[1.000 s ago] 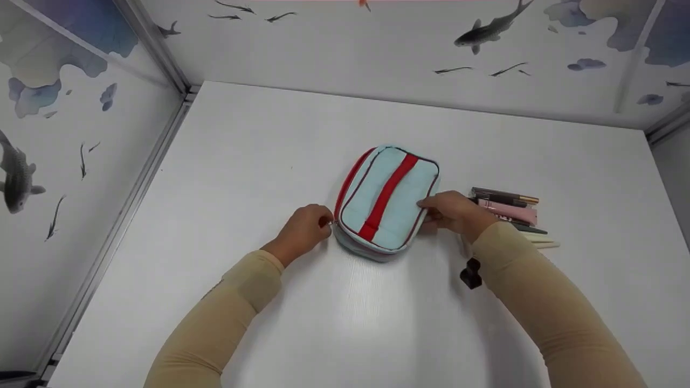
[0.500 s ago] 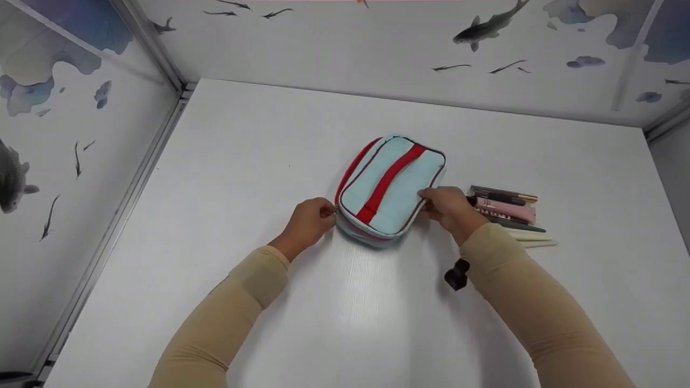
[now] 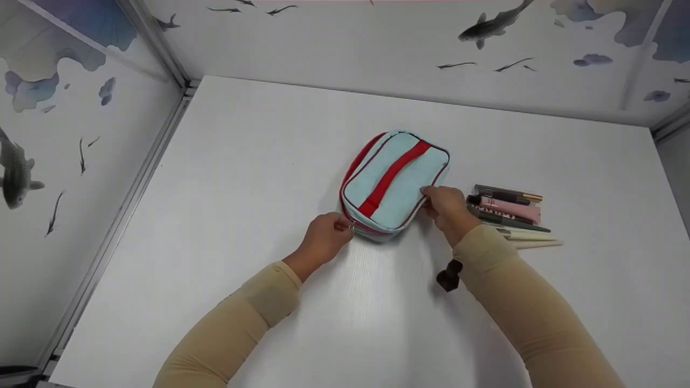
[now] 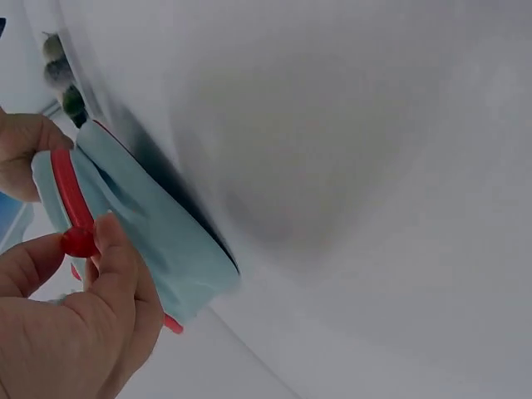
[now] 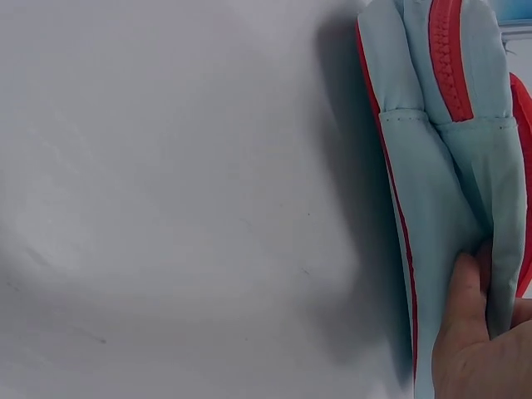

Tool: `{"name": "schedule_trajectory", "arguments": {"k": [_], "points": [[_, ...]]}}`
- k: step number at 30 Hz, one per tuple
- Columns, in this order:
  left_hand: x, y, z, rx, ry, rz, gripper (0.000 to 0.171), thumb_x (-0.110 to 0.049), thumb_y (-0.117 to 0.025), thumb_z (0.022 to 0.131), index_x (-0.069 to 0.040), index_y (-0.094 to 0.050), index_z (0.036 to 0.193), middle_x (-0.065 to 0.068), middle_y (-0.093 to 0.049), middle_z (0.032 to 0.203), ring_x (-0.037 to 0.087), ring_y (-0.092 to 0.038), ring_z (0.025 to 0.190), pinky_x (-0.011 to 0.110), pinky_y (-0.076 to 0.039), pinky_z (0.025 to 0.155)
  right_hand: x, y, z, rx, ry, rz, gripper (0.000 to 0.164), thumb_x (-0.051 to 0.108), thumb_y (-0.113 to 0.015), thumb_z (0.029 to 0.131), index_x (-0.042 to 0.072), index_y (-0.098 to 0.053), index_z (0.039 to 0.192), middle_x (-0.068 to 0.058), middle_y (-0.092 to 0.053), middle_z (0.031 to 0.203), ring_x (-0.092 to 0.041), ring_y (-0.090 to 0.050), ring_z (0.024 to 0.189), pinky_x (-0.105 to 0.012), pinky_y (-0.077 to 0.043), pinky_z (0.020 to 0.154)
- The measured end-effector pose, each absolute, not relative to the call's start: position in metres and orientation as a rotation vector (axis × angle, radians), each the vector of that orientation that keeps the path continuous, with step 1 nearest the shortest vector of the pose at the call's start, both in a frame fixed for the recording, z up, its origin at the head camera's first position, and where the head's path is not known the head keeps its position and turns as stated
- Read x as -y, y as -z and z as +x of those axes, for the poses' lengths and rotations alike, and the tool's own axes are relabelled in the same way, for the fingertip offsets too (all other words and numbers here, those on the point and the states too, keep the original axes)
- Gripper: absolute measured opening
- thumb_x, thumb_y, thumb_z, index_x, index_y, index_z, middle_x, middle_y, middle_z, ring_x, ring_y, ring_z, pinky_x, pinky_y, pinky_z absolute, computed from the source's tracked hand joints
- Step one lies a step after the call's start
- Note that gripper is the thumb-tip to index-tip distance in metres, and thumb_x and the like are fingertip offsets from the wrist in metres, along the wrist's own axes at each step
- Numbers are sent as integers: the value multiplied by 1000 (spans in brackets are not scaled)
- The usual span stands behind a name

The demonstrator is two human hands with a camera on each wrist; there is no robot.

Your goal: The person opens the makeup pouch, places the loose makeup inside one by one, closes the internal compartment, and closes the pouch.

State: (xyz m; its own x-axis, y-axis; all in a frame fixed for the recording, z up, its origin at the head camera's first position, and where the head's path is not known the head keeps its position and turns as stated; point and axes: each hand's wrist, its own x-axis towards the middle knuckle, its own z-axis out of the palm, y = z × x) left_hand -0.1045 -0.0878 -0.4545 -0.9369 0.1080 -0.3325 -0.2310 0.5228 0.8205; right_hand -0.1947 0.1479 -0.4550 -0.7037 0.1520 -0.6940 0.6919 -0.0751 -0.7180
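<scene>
A light blue zip pouch (image 3: 401,186) with a red strap (image 3: 389,180) lies tilted on the white table. Its red zipper (image 5: 450,62) shows along the side in the right wrist view. At the pouch's near-left corner, my left hand (image 3: 326,237) pinches the small zipper pull (image 3: 352,225) between thumb and forefinger. A red rounded piece (image 4: 79,243) sits at those fingertips in the left wrist view. My right hand (image 3: 450,209) grips the pouch's right side, thumb on top and fingers beneath, pressing into the fabric folds.
Right of the pouch lies a row of slim items: dark sticks (image 3: 506,194), a pink tube (image 3: 512,207) and cream-coloured handles (image 3: 531,236). A small black object (image 3: 448,277) is beside the right wrist. Printed panels (image 3: 345,48) wall the table's back and left.
My left hand has moved with the zipper pull round the near-left corner, toward the right along the near end. The pouch has shifted slightly away from me, my right hand keeping its grip.
</scene>
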Motion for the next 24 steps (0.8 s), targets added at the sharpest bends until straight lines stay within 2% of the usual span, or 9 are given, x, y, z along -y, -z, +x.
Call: {"name": "schedule_trajectory", "arguments": {"k": [7,15,19,24], "points": [[75,456,-95,-2427,-1469,-108,9,-7,-59,90,-2,-64,95,4,-62,89,15,-53,82,27,-48,74,-142,454,-195,-1771,1846,969,40,16,-52,98,2,-43,134,-5,-49,105,-13,-51,89,-23,-48,80],[60,458,-95,-2405,-1578,-216,13,-8,-59,91,-1,-64,100,7,-64,97,18,-57,91,30,-51,82,-132,448,-195,-1659,2003,1060,39,15,-53,97,3,-43,133,-5,-51,97,-13,-53,80,-22,-48,67],[50,461,-93,-2399,-1643,-244,12,-8,-60,91,0,-64,99,8,-65,97,18,-60,92,30,-51,82,-125,448,-194,-1612,2067,1104,44,14,-54,96,3,-42,138,-6,-53,98,-12,-56,81,-21,-49,65],[38,467,-92,-2408,-1777,-302,12,-5,-59,90,2,-66,97,10,-67,94,18,-61,90,29,-52,79,-116,450,-191,-1620,2128,1125,38,12,-54,96,1,-45,131,-6,-52,93,-12,-53,76,-22,-47,63]]}}
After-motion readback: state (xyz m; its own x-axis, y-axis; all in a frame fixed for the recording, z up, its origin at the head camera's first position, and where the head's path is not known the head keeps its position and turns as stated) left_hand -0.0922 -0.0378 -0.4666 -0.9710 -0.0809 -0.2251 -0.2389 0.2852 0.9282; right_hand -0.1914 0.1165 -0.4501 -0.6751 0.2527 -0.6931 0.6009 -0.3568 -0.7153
